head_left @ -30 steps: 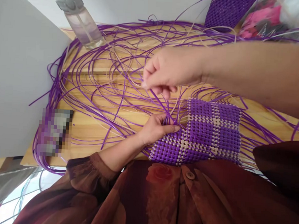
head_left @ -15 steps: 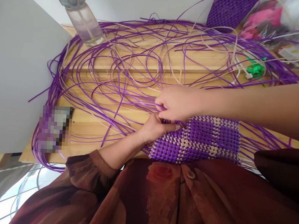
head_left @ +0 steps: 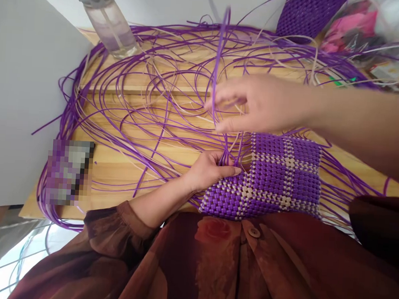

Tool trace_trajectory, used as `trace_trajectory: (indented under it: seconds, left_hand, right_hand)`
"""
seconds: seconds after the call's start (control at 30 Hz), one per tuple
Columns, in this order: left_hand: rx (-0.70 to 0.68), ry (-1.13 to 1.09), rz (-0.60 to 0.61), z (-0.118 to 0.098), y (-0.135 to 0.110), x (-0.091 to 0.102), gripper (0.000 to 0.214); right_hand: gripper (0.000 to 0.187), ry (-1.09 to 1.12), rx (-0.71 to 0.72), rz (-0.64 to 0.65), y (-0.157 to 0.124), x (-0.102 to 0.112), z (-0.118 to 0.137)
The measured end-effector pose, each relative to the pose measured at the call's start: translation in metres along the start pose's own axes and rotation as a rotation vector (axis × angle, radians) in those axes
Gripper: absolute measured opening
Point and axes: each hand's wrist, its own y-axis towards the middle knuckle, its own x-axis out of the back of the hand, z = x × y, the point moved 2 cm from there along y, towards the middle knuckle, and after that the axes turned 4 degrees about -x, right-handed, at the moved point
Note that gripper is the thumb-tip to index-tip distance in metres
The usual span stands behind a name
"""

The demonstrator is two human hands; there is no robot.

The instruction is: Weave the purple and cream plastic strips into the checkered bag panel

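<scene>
A purple and cream woven panel [head_left: 272,176] lies at the near edge of a wooden table [head_left: 116,176]. My left hand [head_left: 210,170] is closed, pinching the strands at the panel's left edge and pressing them down. My right hand [head_left: 256,103] hovers above that edge and pinches one long purple strand [head_left: 219,60] that rises up and away from the weave. Loose purple and cream strands [head_left: 148,105] fan out in loops over the table to the left and behind.
A clear water bottle [head_left: 106,19] stands at the table's far left corner. Another woven purple piece [head_left: 305,14] and pink and green items [head_left: 349,23] lie at the far right. A grey wall [head_left: 16,102] borders the table's left side.
My right hand rose from the panel's edge, where it met the left hand, and drew a purple strand upward. My left hand stayed in place on the weave.
</scene>
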Motion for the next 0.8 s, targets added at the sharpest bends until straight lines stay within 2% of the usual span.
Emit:
trace_trajectory:
  seconds: [0.07,0.13,0.27,0.33,0.43,0.5,0.63,0.8]
  left_hand:
    - [-0.001,-0.020,0.014,0.000,0.000,0.000,0.026]
    - [0.021,-0.028,-0.010,0.001,0.000,0.001,0.028]
    - [0.025,-0.043,-0.027,0.005,0.000,0.001,0.027]
    - [-0.023,-0.054,-0.009,0.007,0.001,0.001,0.025]
    - [-0.103,-0.037,-0.025,0.007,0.002,0.002,0.024]
    - [-0.102,-0.031,-0.051,0.006,0.001,0.002,0.024]
    - [-0.035,-0.078,-0.065,0.004,0.001,0.001,0.033]
    - [0.046,-0.201,-0.014,0.002,0.000,0.004,0.040]
  right_hand:
    - [0.028,-0.098,0.140,-0.036,-0.021,-0.016,-0.003]
    - [0.024,-0.146,0.196,-0.003,-0.033,-0.030,-0.004]
    - [0.019,-0.164,0.079,0.253,-0.036,-0.051,-0.005]
    - [0.016,-0.155,0.071,0.316,-0.035,-0.056,-0.003]
    - [0.016,-0.179,0.155,0.295,-0.034,-0.059,0.000]
    - [0.017,-0.154,0.168,0.273,-0.033,-0.061,0.000]
    - [0.016,0.029,0.124,0.266,-0.026,-0.068,-0.007]
    - [0.013,0.182,0.016,0.260,-0.016,-0.079,-0.021]
